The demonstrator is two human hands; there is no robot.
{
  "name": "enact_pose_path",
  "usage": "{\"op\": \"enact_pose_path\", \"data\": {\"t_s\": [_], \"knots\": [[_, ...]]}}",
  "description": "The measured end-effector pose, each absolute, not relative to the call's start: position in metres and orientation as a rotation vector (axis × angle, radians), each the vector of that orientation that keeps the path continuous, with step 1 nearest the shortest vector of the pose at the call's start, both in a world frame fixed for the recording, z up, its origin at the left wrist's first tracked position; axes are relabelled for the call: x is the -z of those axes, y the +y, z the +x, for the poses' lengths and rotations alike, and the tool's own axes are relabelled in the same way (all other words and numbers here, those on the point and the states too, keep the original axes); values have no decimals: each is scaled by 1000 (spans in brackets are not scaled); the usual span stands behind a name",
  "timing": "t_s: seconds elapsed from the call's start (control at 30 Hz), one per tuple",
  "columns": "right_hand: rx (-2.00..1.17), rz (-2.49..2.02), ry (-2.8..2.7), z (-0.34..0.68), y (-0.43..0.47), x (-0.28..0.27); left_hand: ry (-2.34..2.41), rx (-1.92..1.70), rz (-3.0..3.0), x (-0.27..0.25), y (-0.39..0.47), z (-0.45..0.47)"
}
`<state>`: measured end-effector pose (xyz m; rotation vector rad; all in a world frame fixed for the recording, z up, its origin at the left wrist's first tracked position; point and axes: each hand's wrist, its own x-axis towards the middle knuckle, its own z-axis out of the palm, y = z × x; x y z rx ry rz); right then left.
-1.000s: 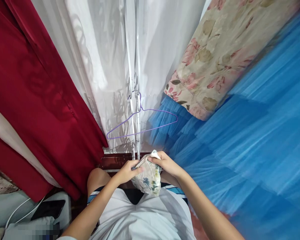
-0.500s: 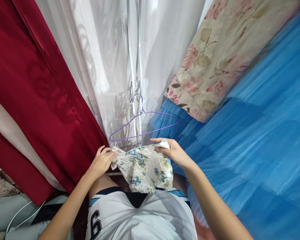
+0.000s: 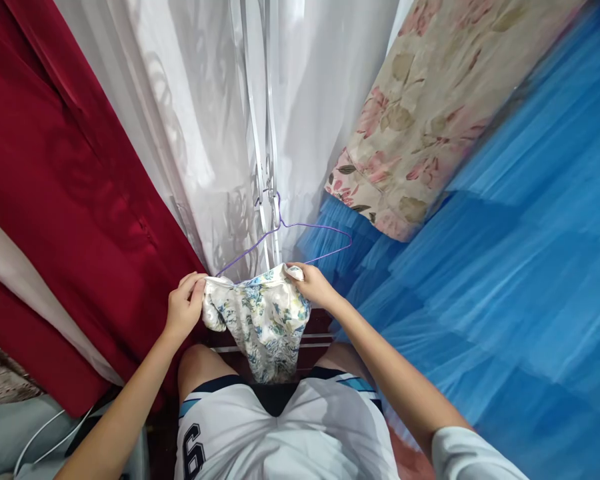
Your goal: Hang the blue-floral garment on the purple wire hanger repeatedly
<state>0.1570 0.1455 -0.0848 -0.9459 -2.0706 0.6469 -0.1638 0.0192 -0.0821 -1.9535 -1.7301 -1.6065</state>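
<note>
Holding: a person keeps a flowered garment (image 3: 267,327) spread by its upper edge between the left hand (image 3: 184,308) and the right hand (image 3: 314,283).
Slip risk: each grip takes in only a little cloth, so a hard pull sideways could tug one end free and let that side drop.
Snag risk: the upper edge sits in front of the purple hanger (image 3: 325,227), hiding part of its lower bar; lifting the cloth carelessly could catch the wire and swing it or knock it loose.
Twist risk: the lower part hangs bunched in folds, so it could well stay crumpled or turned if only the edge is straightened.
Garment: it lies between the two hands and mostly below them, dangling in front of the gap between the person's knees.
Left hand: nearly closed, thumb and fingers pinching the garment's left end.
Right hand: partly closed, thumb and fingers gripping the upper right corner; the fingers behind the cloth cannot be seen.
Hanger: just beyond the garment, by the white poles (image 3: 271,100); whether the two touch cannot be told.
Sides: red cloth (image 3: 95,200) hangs on the left, blue netting (image 3: 520,300) on the right.
</note>
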Motion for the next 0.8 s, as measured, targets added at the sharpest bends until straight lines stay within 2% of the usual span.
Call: {"op": "enact_pose_path", "data": {"t_s": [0.1, 0.33, 0.43, 0.63, 0.8], "knots": [[-584, -970, -2028, 160, 144, 89, -1833, 1516, -2286, 73, 11, -165], [-658, -903, -1969, 161, 130, 96, -1489, 509, -2485, 41, 1, -199], [-697, -885, -1946, 159, 123, 97, -1446, 328, -2402, 32, 4, -215], [-741, -890, -1899, 155, 114, 95, -1526, 463, -2228, 23, 16, -217], [-805, -889, -1831, 148, 103, 95, -1550, 885, -2189, 17, 37, -183]]}}
